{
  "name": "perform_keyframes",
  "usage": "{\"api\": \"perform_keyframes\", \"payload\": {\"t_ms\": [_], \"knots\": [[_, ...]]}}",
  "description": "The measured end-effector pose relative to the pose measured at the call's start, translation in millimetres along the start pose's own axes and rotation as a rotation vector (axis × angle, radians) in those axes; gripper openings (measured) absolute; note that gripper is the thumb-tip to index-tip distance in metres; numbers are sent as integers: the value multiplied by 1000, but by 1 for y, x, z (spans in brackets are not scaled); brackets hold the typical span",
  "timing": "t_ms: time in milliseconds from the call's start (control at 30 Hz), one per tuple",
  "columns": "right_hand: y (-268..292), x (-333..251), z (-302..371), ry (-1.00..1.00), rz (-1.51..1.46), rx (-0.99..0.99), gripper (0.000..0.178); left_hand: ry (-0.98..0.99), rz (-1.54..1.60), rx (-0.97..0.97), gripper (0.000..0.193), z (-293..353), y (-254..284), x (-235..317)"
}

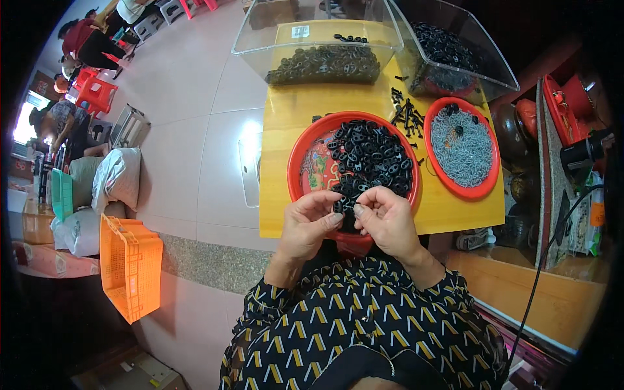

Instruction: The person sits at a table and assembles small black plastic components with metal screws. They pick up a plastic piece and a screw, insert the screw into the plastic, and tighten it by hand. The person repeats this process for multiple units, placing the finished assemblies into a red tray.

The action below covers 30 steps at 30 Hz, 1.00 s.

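Observation:
A round red tray (295, 144) with a patterned bottom holds a heap of small black oval plastic parts with two holes (374, 149). Over its near edge, my left hand (307, 224) is closed in a pinch, thumb against fingers. My right hand (390, 224) pinches close beside it, fingertips almost meeting the left ones. Whatever lies between the fingertips is too small and too dark against the black heap to make out. To the right, a second red tray (437, 166) holds a mass of small silver metal pieces (461, 153), with a few black parts on top.
Black screws (408, 117) lie loose on the yellow table (279, 104) between the trays. Two clear bins, one at the back (325, 39) and one at the right (494, 65), hold more black parts. An orange crate (133, 270) and sacks (120, 179) stand left; people sit farther off.

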State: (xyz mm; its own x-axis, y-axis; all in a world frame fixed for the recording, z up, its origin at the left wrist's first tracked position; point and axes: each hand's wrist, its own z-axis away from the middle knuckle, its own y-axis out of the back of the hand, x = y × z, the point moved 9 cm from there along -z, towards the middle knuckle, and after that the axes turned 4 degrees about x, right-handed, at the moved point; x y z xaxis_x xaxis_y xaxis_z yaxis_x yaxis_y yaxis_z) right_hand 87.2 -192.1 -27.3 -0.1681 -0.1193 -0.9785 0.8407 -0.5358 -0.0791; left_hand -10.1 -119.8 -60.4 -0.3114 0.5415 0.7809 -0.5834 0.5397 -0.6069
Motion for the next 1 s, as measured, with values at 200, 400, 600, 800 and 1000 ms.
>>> {"api": "perform_keyframes", "payload": {"t_ms": [200, 400, 600, 800, 1000], "knots": [[1, 2, 0, -24, 31, 2, 4, -42, -82, -7, 31, 0, -1, 1], [3, 4, -1, 16, 132, 1, 5, -46, -148, -20, 31, 3, -7, 3], [2, 4, -2, 15, 233, -33, 5, -100, -300, -73, 29, 5, -13, 10], [-1, 16, -4, -42, 78, -45, 7, -67, -281, -94, 29, 5, -15, 4], [-2, 11, -4, -30, 18, -49, 9, -84, -296, -102, 29, 5, -19, 7]]}}
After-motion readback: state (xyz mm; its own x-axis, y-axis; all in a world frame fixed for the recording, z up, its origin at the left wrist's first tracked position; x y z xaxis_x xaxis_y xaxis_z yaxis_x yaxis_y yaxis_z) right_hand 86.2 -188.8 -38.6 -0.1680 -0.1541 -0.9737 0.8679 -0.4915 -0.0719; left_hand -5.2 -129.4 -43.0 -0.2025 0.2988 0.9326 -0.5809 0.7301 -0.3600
